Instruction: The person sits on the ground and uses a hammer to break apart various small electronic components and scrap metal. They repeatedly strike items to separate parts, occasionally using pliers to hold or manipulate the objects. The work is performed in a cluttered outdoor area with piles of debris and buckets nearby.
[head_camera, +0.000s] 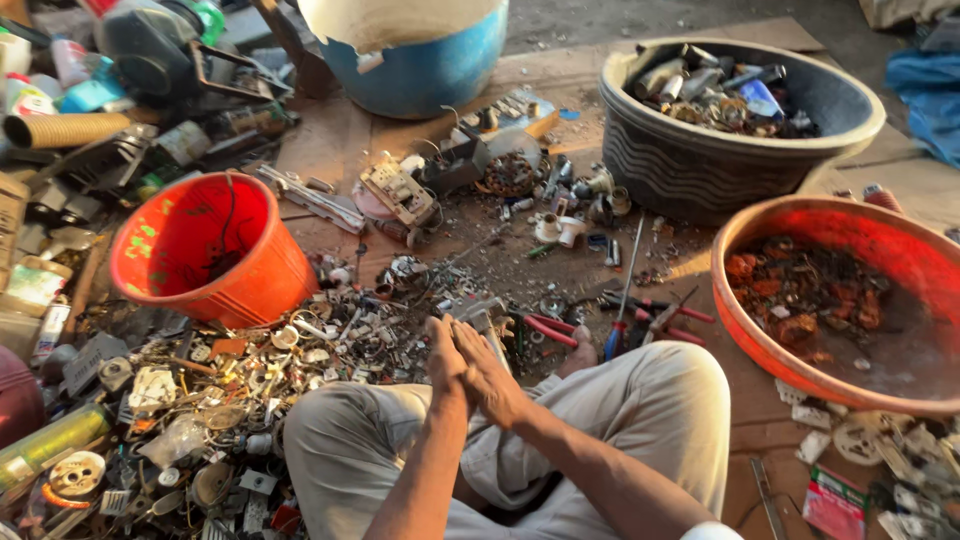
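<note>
Metal scrap (250, 370) covers the floor in the lower left of the frame, a pile of small grey and brass-coloured pieces. In the lower centre, the person sits with 2 knees in beige trousers (640, 410). The left hand (445, 360) and the right hand (490, 375) are pressed together, palm against palm, just above the knees. I cannot tell if some small piece is caught between them. Just beyond the fingertips lies a small grey metal part (485, 318), near the hands, and a little to the right lie pliers with red handles (548, 330). An orange bucket (175, 235) stands left of centre. A dark tub (690, 160) is at upper right, and an orange basin (900, 240) at right holds rusty pieces.
</note>
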